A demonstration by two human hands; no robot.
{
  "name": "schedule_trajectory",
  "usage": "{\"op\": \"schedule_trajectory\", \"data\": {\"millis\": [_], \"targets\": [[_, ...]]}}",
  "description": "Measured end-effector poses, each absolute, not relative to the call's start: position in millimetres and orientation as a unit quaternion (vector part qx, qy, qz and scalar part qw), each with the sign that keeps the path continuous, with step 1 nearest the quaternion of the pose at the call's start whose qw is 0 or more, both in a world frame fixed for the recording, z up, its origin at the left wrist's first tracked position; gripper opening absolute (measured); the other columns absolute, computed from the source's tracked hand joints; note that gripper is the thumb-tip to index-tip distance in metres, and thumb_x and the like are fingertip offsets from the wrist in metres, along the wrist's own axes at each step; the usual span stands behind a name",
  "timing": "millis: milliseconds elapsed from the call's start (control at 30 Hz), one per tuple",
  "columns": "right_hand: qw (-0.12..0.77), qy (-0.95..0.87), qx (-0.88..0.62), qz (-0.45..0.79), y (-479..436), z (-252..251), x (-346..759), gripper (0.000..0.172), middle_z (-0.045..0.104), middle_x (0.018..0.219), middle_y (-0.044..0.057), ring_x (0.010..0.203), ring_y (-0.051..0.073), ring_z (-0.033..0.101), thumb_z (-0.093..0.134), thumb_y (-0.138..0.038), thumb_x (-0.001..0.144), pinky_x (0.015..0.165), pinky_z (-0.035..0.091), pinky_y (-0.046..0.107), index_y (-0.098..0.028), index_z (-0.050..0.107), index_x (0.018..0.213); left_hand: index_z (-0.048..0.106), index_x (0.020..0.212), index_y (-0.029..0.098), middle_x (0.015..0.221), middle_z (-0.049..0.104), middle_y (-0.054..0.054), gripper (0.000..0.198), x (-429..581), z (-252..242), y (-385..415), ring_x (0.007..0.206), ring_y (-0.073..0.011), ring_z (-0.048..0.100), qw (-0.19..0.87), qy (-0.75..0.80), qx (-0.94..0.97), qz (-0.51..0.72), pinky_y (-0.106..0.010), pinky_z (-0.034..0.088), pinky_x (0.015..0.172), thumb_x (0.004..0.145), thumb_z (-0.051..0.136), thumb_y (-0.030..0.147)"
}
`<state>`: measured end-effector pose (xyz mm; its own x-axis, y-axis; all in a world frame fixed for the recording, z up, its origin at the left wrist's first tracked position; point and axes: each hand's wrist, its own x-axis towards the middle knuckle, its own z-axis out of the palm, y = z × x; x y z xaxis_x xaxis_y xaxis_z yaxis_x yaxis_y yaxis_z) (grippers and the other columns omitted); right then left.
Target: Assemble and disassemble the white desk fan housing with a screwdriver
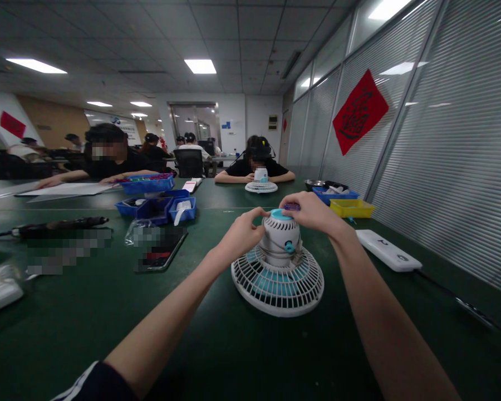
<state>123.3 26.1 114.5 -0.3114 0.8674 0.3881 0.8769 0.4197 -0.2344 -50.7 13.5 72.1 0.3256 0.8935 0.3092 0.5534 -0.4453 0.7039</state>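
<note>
A small white-and-blue electric fan (275, 245) rests face down on the green table, its grille (278, 298) flat against the top. A cord is wound around its motor housing, and a light-blue cap tops it. At the housing's upper left, my left hand (244, 229) grips it with curved fingers, the index fingertip at the cap's edge. My right hand (309, 210) is closed at the cap's right side, with a small purple thing (292, 206) at its fingers. What kind of thing this is I cannot make out.
Blue parts bins (156, 207), a phone (165, 250) and a dark corded tool (60, 227) lie left. At right are a yellow tray (352, 209) and a white corded device (388, 249). Across the table, a person leans behind another fan (261, 186).
</note>
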Motion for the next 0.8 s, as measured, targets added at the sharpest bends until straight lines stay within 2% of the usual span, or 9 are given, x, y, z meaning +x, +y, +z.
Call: {"op": "schedule_trajectory", "data": {"millis": [200,367,600,700,800], "targets": [[0.238,-0.810,-0.536,0.015,27.0,114.8,127.9,0.014,0.072,0.090,0.009,0.083,0.020,0.063,0.060,-0.017,0.080,0.072,0.045,0.030,-0.014,0.072,0.087,0.060,0.107,0.015,0.049,0.049,0.006,0.037,-53.4,72.1,16.7,0.043,-0.0105,0.045,0.207,0.473,0.786,0.340,-0.023,0.035,0.051,0.073,0.044,0.014],[0.250,-0.818,-0.514,0.065,28.3,114.9,138.4,0.014,0.071,0.091,0.006,0.084,0.018,0.063,0.059,-0.018,0.081,0.074,0.046,0.030,-0.017,0.071,0.086,0.062,0.106,0.015,0.044,0.045,0.007,0.036,-57.3,77.3,18.4,0.040,-0.0104,0.045,0.217,0.472,0.785,0.337,-0.022,0.037,0.049,0.076,0.043,0.016],[0.279,-0.753,-0.595,-0.035,20.8,121.7,150.1,0.013,0.069,0.092,0.008,0.084,0.019,0.061,0.062,-0.021,0.080,0.073,0.045,0.031,-0.016,0.070,0.089,0.066,0.102,0.015,0.045,0.050,0.004,0.034,-64.1,88.2,15.7,0.045,-0.0125,0.050,0.168,0.476,0.804,0.314,-0.024,0.037,0.054,0.079,0.042,0.021],[0.310,-0.751,-0.581,-0.055,12.2,129.1,145.8,0.012,0.069,0.086,0.007,0.079,0.019,0.061,0.061,-0.024,0.082,0.070,0.043,0.030,-0.016,0.069,0.083,0.063,0.111,0.017,0.046,0.050,0.005,0.038,-64.0,87.2,15.9,0.045,-0.0124,0.049,0.156,0.460,0.813,0.321,-0.024,0.037,0.054,0.081,0.041,0.022],[0.341,-0.755,-0.556,-0.063,4.2,134.6,134.4,0.020,0.067,0.077,0.006,0.072,0.017,0.059,0.057,-0.031,0.086,0.065,0.040,0.030,-0.016,0.067,0.078,0.054,0.124,0.017,0.048,0.052,0.005,0.044,-63.0,84.1,17.9,0.048,-0.0132,0.052,0.158,0.440,0.821,0.328,-0.024,0.039,0.056,0.083,0.042,0.025]]}}
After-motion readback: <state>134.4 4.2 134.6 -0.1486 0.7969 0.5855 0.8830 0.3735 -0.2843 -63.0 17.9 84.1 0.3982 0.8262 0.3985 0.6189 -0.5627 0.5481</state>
